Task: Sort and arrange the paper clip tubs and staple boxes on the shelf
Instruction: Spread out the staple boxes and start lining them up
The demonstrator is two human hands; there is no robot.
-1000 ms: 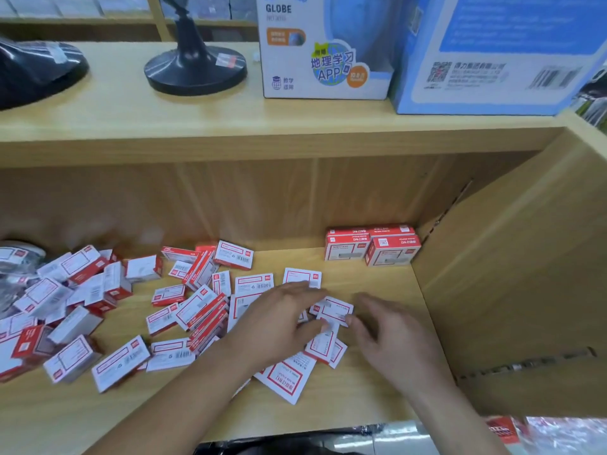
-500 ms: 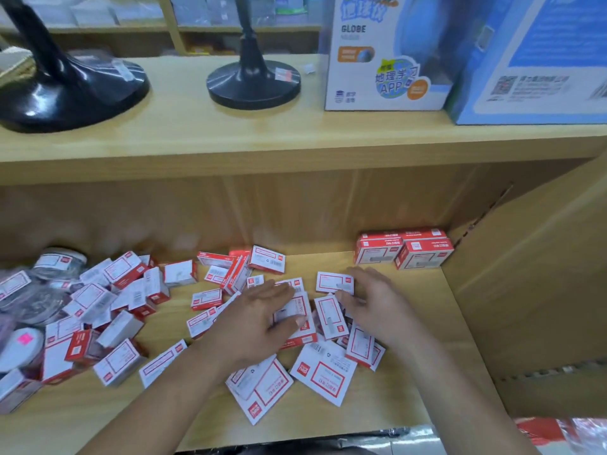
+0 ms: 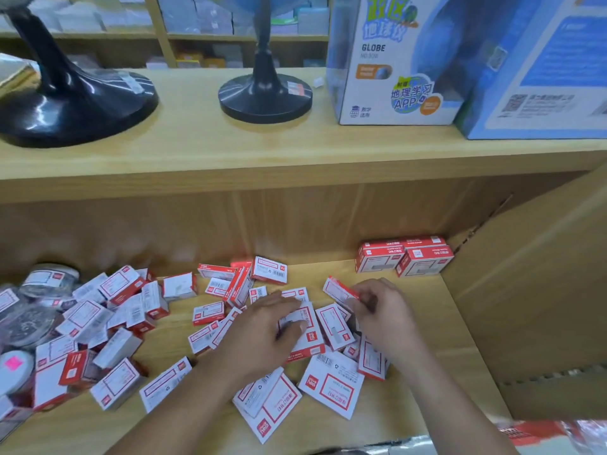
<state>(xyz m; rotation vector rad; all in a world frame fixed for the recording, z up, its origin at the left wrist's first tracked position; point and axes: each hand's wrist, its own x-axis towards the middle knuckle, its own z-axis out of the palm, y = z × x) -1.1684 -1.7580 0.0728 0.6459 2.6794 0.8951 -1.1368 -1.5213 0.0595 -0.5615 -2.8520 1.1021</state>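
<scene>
1 staple box (image 3: pixel 338 288) now rises pinched in the right hand (image 3: pixel 381 310); left hand (image 3: pixel 262 326) fingers (image 3: pixel 288 302) stay flat.

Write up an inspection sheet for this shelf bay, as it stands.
Surface: wooden shelf, bare at right.
Job's things: loose boxes strewn centre and left; stack tidy at back right; tubs far left, partly buried.
Clutter: wrapped packs at bottom right edge, blurred.
Grips: left hand flat on loose boxes; right hand pinches one box.
Cables: nothing seen.
Surroundings: two stands, globe box, blue box on upper shelf.
</scene>
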